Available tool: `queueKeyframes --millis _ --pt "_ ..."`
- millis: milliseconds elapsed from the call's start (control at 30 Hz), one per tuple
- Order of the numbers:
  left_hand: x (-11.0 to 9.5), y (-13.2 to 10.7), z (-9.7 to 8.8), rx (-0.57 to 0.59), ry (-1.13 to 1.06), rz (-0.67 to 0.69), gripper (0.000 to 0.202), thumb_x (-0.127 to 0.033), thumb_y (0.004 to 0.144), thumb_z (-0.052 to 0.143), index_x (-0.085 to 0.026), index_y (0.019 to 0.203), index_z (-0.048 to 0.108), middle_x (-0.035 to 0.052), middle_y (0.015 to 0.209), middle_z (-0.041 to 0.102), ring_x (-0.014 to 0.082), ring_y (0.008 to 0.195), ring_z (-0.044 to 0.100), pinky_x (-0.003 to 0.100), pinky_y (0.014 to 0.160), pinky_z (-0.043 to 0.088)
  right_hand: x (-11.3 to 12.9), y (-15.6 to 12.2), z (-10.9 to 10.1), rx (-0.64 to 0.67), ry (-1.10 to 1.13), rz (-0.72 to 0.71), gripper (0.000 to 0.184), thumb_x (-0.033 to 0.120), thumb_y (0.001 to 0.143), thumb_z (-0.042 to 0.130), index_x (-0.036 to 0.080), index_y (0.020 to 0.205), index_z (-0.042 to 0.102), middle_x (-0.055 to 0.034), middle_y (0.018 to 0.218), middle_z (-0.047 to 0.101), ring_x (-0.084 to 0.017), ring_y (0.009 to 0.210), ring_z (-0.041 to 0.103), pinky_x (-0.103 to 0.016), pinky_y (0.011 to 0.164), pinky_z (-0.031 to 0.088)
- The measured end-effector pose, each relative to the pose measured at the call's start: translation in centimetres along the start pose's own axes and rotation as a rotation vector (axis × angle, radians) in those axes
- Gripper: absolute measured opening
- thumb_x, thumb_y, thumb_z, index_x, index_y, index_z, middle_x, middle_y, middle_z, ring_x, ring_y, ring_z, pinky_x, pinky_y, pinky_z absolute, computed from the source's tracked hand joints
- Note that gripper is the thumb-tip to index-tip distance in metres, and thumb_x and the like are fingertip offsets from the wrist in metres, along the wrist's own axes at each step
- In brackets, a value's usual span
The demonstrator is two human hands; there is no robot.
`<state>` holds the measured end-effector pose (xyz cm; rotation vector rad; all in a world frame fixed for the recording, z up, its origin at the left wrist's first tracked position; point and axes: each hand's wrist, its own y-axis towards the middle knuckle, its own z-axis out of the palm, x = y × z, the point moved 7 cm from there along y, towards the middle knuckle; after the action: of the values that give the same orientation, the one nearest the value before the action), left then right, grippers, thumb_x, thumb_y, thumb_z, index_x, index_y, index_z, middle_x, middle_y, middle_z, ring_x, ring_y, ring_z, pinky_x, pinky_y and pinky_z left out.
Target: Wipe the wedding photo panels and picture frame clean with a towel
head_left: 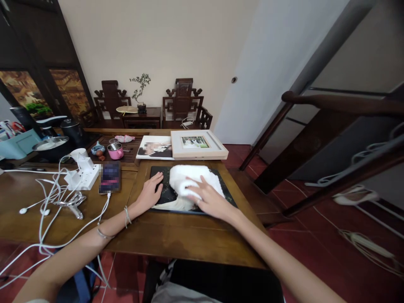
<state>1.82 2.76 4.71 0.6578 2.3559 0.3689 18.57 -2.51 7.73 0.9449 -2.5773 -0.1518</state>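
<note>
Plain wall (176,42) behind a red-tiled room; before it, one dark wooden table (189,242), brown, polished. Dark wooden chair (293,147), close by the table's right side. Item: pale picture frame (217,152), lying flat beyond the work. Item: dark speckled board (167,194), flat near the table's right end. Item: white fluffy cloth (202,171), on the board, with a thin pale tail toward its near left corner.

Left hand (153,191): fingers nearly straight, close together, laid on the board's left edge, grasping nothing. Right hand (206,197): fingers spread over the cloth, slightly blurred; whether it pinches a fold, cannot tell.

Step in hand, by judgement: pressing or working the cloth on the board while the left steadies it. Next move calls for light, even contact and a steady edge.

Clearances: frame just beyond the board; right table edge near; bare wood nearer the body; phone (110,176) and white cables (52,202) crowding the left.
</note>
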Motion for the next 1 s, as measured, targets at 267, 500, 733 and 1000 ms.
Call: queueKeyframes --millis 267,500,733,1000 --pt "0.1 0.0 0.1 0.013 -0.012 -0.026 0.039 -0.023 0.087 0.041 -0.009 0.120 0.057 0.0135 0.133 0.050 0.0231 0.129 0.041 0.041 0.108 0.033 5.6 -5.6 0.2 0.129 0.072 -0.092 0.022 0.023 0.089 0.044 0.020 0.098 0.063 -0.0116 0.139 0.044 -0.025 0.134 0.029 -0.053 0.112 0.012" --pt "-0.1 0.0 0.0 0.031 0.007 -0.005 0.041 -0.022 0.088 0.039 -0.008 0.123 0.054 0.0139 0.134 0.049 0.0223 0.129 0.041 0.042 0.108 0.033 -1.2 2.0 0.0 0.019 0.032 0.015 0.034 0.034 0.095 0.034 0.020 0.115 0.058 -0.0093 0.126 0.058 -0.027 0.121 0.047 -0.053 0.110 0.015" --pt "0.6 0.0 0.2 0.046 -0.022 -0.007 0.040 -0.025 0.088 0.041 -0.013 0.124 0.054 0.0111 0.138 0.045 0.0223 0.131 0.037 0.043 0.109 0.032 -3.6 6.9 0.3 -0.050 -0.051 0.082 0.035 0.032 0.095 0.035 0.017 0.116 0.057 -0.0112 0.126 0.058 -0.028 0.121 0.047 -0.057 0.105 0.019" --pt "0.6 -0.1 0.5 0.045 -0.008 -0.013 0.040 -0.020 0.088 0.039 -0.015 0.125 0.053 0.0094 0.138 0.045 0.0213 0.133 0.034 0.044 0.109 0.029 4.6 -2.8 0.6 0.036 0.026 -0.078 0.024 0.023 0.090 0.041 0.020 0.100 0.063 -0.0129 0.131 0.052 -0.026 0.133 0.032 -0.057 0.110 0.009"
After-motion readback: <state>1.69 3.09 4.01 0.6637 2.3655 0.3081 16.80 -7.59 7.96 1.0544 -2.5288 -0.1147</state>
